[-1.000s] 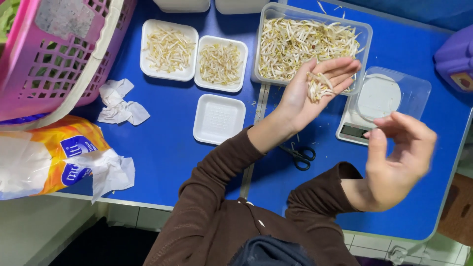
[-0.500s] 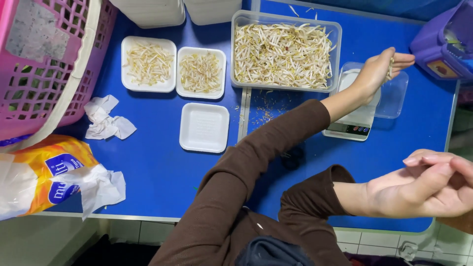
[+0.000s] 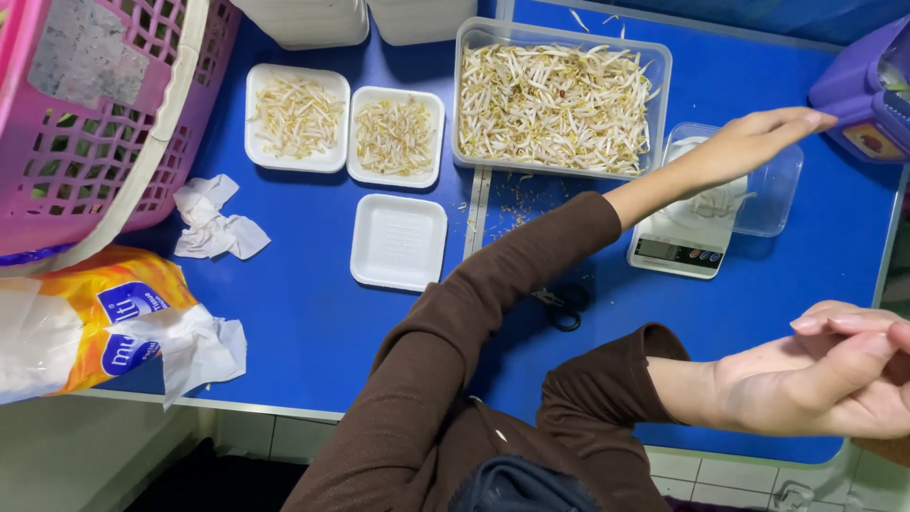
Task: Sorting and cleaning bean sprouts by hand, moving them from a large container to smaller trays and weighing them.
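My left hand point(image 3: 749, 142) reaches across to the right, fingers stretched flat and empty, over a clear plastic tray point(image 3: 779, 194) on a small white digital scale point(image 3: 682, 251). A small heap of bean sprouts point(image 3: 713, 201) lies in that tray. My right hand point(image 3: 834, 374) hovers palm-up past the table's near right corner, fingers loosely together, holding nothing. A large clear container of bean sprouts point(image 3: 559, 95) stands just left of the scale.
Two white foam trays with sprouts point(image 3: 297, 117) point(image 3: 395, 136) and an empty foam tray point(image 3: 398, 241) sit mid-table. Black scissors point(image 3: 566, 305) lie under my left arm. Pink basket point(image 3: 95, 123), crumpled tissue point(image 3: 213, 223), orange bag point(image 3: 85, 322) at left; purple device point(image 3: 867, 95) at right.
My left hand carried a bunch of sprouts from the big container to the tray on the scale and let them go. My right hand dropped lower and to the right.
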